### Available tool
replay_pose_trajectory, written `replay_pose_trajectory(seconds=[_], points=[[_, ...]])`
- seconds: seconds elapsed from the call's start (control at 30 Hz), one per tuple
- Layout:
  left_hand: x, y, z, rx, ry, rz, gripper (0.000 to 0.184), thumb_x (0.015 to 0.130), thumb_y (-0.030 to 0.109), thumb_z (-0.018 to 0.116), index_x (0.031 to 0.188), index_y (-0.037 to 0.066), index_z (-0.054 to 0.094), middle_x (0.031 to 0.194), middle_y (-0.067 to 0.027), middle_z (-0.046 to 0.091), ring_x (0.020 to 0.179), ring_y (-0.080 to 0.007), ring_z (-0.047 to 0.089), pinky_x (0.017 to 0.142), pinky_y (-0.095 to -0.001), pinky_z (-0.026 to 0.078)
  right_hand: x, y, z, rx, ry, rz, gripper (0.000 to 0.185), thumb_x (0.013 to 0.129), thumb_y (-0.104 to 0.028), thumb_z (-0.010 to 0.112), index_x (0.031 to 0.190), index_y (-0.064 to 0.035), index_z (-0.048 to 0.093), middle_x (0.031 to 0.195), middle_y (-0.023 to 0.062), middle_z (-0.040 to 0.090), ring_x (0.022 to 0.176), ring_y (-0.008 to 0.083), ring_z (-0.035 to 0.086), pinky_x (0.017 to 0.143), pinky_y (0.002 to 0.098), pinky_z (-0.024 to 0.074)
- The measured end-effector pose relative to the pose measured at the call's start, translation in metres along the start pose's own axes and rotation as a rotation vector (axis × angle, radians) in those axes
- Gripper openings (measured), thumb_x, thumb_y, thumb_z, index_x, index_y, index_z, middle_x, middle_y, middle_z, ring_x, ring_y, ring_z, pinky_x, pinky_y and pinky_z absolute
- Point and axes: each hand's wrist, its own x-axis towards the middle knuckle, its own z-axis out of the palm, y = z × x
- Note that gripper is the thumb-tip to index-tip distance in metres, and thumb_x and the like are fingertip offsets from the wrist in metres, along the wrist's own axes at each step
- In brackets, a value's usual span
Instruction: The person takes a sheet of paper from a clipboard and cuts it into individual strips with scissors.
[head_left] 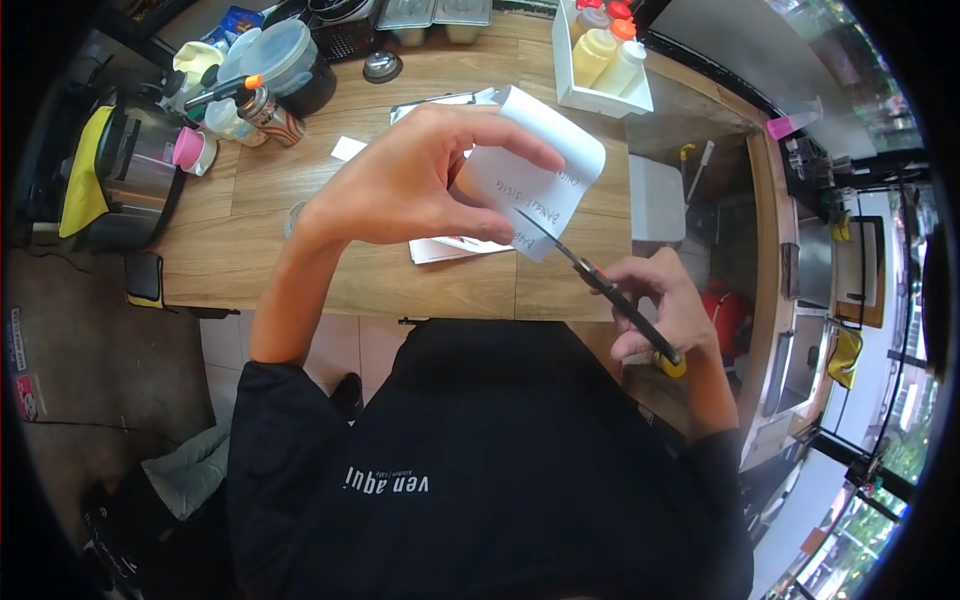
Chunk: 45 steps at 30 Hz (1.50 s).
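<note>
Handwritten words, one line reading like "DANGGIT SISIG", run across a curled white paper sheet (pixel 550 188). My left hand (pixel 410 175) grips it, thumb on the near side and forefinger arched over the top. In my right hand (pixel 660 300) is a pair of scissors (pixel 588 272) with dark handles, my fingers around the grips. The blades point up and left and overlap the paper near its lower lines; whether they are biting into it I cannot tell. Other white papers (pixel 440 250) lie on the wooden table (pixel 330 285) beneath my left hand.
A white caddy of sauce bottles (pixel 605 97) stands at the back right. A metal call bell (pixel 381 66), lidded tub (pixel 285 60) and spice jar (pixel 268 118) sit at the back left. A dark appliance (pixel 130 165) with a yellow cloth is far left. Another person's leg (pixel 190 470) shows lower left.
</note>
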Motion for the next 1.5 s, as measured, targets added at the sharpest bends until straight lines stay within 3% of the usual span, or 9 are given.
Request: replay_pose_trajectory(seconds=[0.43,0.63,1.0,1.5], points=[[0.008,0.004,-0.002,0.058,-0.037,0.007,0.056,0.068,-0.009,0.08,0.12,0.001,0.065,0.12,-0.0081,0.066,0.109,-0.015,0.063,0.083,-0.0253,0.059,-0.004,-0.001,-0.004,-0.089,0.062,-0.002,0.059,0.054,-0.039,0.096,0.091,-0.0014,0.07,0.052,-0.0047,0.05,0.047,0.0047,0.047,0.048,0.0209,0.0313],[0.012,0.006,-0.004,0.076,-0.06,0.015,0.055,0.068,-0.008,0.081,0.12,0.001,0.065,0.12,-0.0078,0.066,0.107,-0.0145,0.064,0.082,-0.0252,0.059,-0.005,0.0,-0.004,-0.123,0.075,0.015,0.052,0.057,-0.033,0.096,0.09,-0.0013,0.071,0.053,-0.0053,0.05,0.047,0.0043,0.045,0.048,0.0202,0.0324],[0.019,0.008,0.002,0.051,-0.079,0.005,0.055,0.068,-0.01,0.08,0.12,0.0,0.065,0.12,-0.0095,0.065,0.107,-0.0159,0.064,0.083,-0.0276,0.06,0.001,0.005,-0.006,0.002,0.046,0.035,0.063,0.054,-0.041,0.095,0.092,0.003,0.07,0.056,-0.0015,0.056,0.05,0.0061,0.056,0.051,0.0199,0.0435],[0.025,0.001,0.004,0.041,-0.093,-0.069,0.058,0.066,-0.015,0.076,0.121,-0.001,0.064,0.119,-0.0095,0.066,0.107,-0.016,0.065,0.085,-0.0277,0.06,0.005,0.009,-0.001,0.027,0.093,-0.017,0.061,0.054,-0.037,0.095,0.093,0.0033,0.07,0.055,-0.0018,0.055,0.049,0.0061,0.055,0.05,0.0197,0.0413]])
